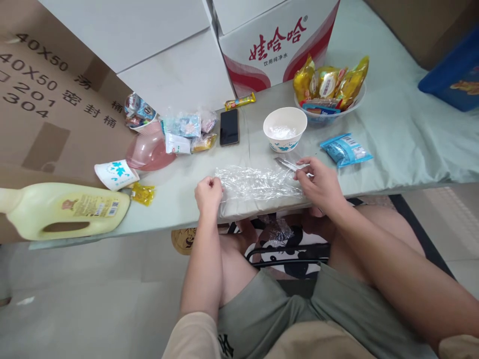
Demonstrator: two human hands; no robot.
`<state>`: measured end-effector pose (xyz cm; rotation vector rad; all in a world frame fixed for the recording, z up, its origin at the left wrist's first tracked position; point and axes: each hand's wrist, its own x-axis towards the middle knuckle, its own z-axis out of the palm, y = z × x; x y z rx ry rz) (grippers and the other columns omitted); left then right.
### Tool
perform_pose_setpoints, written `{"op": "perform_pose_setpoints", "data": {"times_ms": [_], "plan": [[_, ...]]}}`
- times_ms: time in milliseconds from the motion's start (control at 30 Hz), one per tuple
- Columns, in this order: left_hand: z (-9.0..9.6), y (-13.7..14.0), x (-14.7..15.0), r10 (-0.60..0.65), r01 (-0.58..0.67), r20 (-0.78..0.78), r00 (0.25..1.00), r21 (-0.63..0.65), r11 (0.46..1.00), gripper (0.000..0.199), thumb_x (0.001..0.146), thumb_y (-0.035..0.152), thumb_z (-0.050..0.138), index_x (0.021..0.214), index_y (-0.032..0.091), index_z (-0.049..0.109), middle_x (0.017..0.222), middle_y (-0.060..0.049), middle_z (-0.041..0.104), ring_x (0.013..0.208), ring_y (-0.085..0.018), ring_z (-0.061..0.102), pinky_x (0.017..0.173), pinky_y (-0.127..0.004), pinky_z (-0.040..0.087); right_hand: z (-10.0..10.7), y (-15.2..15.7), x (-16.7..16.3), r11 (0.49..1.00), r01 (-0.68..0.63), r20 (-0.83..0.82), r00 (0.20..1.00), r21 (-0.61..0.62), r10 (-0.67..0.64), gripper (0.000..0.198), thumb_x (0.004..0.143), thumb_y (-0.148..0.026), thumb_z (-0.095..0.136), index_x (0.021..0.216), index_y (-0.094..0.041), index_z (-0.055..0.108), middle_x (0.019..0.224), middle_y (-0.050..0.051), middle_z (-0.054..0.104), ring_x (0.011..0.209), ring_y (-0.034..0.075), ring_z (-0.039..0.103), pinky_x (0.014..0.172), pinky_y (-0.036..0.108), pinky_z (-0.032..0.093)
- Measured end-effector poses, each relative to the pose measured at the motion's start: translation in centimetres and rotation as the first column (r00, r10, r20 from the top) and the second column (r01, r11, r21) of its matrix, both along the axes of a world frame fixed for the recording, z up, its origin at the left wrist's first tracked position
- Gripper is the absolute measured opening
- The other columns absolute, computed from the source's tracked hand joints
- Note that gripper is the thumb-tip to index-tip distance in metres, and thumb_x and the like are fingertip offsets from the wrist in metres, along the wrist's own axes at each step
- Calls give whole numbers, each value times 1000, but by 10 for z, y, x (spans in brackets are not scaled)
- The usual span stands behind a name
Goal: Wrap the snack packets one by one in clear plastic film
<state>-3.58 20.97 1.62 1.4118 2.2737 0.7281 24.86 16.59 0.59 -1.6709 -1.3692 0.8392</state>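
A crumpled sheet of clear plastic film (258,183) lies flat along the table's front edge. My left hand (208,195) is closed on its left end in a fist-like pinch. At the right end of the film, my right hand (318,183) grips a small knife (287,164) with a pale handle; its narrow blade points left, just above the film. Behind the knife stands a white paper bowl (284,127) with a blue leaf print and crumpled clear plastic inside. To the right of the bowl is a blue snack packet (346,149).
A clear bowl of yellow packets (329,87) stands at the back right. Farther left are a phone (229,127), several small packets (187,130), a pink bowl (149,152), a tipped paper cup (117,174) and a yellow jug (71,210). Boxes (277,45) line the back.
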Motion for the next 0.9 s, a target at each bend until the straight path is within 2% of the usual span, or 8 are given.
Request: {"op": "perform_pose_setpoints", "data": {"times_ms": [67,233,367,500,567,700,800,900], "plan": [[0,0,0,9,-9,-13,1000,1,1000,27,78,27,55,52,23,51,53,0,63,54,-16,49,57,-29,32,0,0,1,999,21,-3,1000,27,-21,26,85,-30,58,109,-21,60,81,3,72,50,14,54,58,32,42],[-1,-4,-4,21,-21,5,1000,39,999,34,75,27,56,45,23,43,47,0,57,50,-15,41,53,-29,29,-7,1,2,988,-8,-65,998,154,18,43,83,-27,60,125,-22,52,116,10,70,51,11,54,57,33,48],[-2,-6,-6,18,-19,14,1000,47,999,36,75,27,58,44,23,39,45,0,52,51,-15,40,53,-28,28,-15,1,2,967,-34,141,990,253,-2,43,80,-20,58,123,-22,56,115,9,65,55,10,52,68,37,52],[-1,-5,-5,-22,22,-4,1000,84,996,34,75,28,59,46,23,43,45,1,44,54,-16,40,55,-29,28,-15,-1,1,935,-26,318,943,354,-94,40,83,-23,60,122,-22,60,118,13,59,81,22,61,79,43,52],[0,-4,-4,-18,20,-32,999,66,998,33,76,28,58,47,23,45,46,1,43,54,-16,39,57,-29,28,-13,-3,1,916,-51,369,923,399,-109,31,85,-26,59,116,-22,63,111,12,61,90,25,61,81,43,50],[3,-4,-2,2,-1,-86,996,12,1000,32,77,26,58,48,23,44,48,1,41,54,-16,36,58,-30,27,-11,-6,-1,872,-224,435,900,436,14,12,89,-25,54,94,-22,64,76,4,63,74,21,61,72,37,43],[5,-4,-2,5,-5,-104,995,-6,1000,34,78,26,59,50,23,40,49,2,37,55,-16,34,59,-31,25,-12,-7,-4,834,-358,428,889,420,166,11,88,-22,51,86,-23,63,69,1,65,65,17,61,69,33,40],[3,-3,-3,2,-3,-126,992,-9,1000,30,79,27,60,56,24,41,55,2,42,57,-17,35,62,-30,24,-13,-8,-6,834,-374,406,891,406,202,13,88,-22,50,84,-23,63,66,0,66,61,16,59,69,32,41]]}}
